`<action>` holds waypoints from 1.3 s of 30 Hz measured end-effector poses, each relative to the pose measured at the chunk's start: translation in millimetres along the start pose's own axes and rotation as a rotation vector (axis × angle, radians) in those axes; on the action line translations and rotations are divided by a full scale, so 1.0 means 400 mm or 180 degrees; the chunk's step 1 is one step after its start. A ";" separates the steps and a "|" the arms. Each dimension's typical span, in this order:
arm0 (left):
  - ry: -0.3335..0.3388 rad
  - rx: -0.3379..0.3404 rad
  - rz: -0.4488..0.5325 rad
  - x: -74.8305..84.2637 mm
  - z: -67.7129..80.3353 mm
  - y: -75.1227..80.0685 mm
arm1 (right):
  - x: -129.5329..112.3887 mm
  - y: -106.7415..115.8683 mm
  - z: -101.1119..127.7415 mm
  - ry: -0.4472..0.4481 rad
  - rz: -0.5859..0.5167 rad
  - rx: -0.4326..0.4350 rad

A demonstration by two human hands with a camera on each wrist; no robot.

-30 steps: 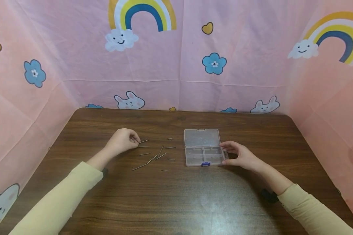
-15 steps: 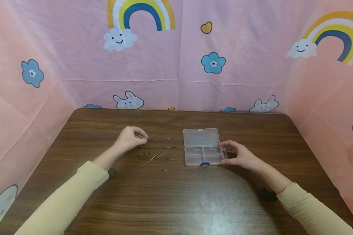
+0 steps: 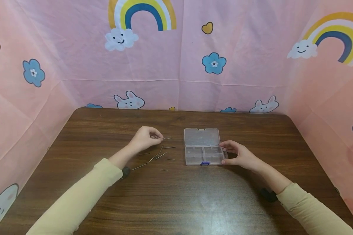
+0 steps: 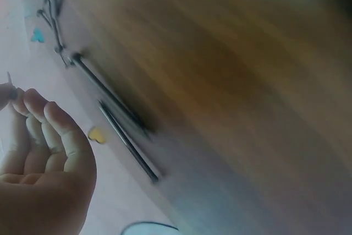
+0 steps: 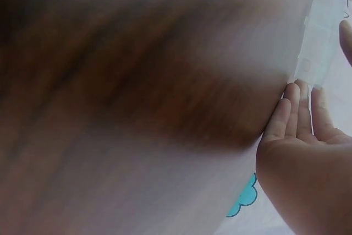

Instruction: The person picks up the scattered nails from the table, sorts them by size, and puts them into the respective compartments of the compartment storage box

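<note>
Thumb and fingertips of my left hand [image 3: 145, 138] pinch a thin nail, its end poking past the fingers; the left wrist view shows this nail [image 4: 9, 78] at the fingertips. The hand hovers over the loose nails [image 3: 161, 156], just left of a short nail [image 3: 169, 138]. To the right lies a clear plastic compartment box [image 3: 194, 151], its lid [image 3: 202, 137] folded back. My right hand [image 3: 238, 156] holds the box's right end, thumb at the front corner and fingers at the hinge side. In the right wrist view the fingers [image 5: 291, 108] touch the box end.
Several nails lie scattered left of the box, including short ones [image 3: 171, 159] [image 3: 164, 170] nearer the front. A blue latch [image 3: 205, 164] sits on the box's front edge. Printed cloth walls [image 3: 164, 65] stand behind and beside the brown wooden table [image 3: 164, 202].
My left hand has lifted a nail off the table at the left and carried it rightward, toward the box. The right hand and the box have stayed in place.
</note>
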State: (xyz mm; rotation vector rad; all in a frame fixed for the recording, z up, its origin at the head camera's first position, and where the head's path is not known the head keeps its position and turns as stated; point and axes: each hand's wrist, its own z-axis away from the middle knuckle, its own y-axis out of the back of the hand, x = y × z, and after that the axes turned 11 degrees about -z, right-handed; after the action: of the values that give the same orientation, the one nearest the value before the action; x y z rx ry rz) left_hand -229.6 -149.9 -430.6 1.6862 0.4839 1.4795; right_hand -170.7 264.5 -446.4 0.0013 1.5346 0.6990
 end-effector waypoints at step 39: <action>-0.0989 -0.0260 -0.0510 0.196 -0.040 -0.142 | -0.003 -0.001 0.001 -0.0066 -0.0016 -0.0006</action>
State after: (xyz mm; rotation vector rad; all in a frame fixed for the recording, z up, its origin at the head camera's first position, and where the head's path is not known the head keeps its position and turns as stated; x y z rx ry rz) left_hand -213.5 -53.2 -425.9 1.7302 0.3740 1.0841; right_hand -169.9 264.1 -445.6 0.0033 1.5135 0.6944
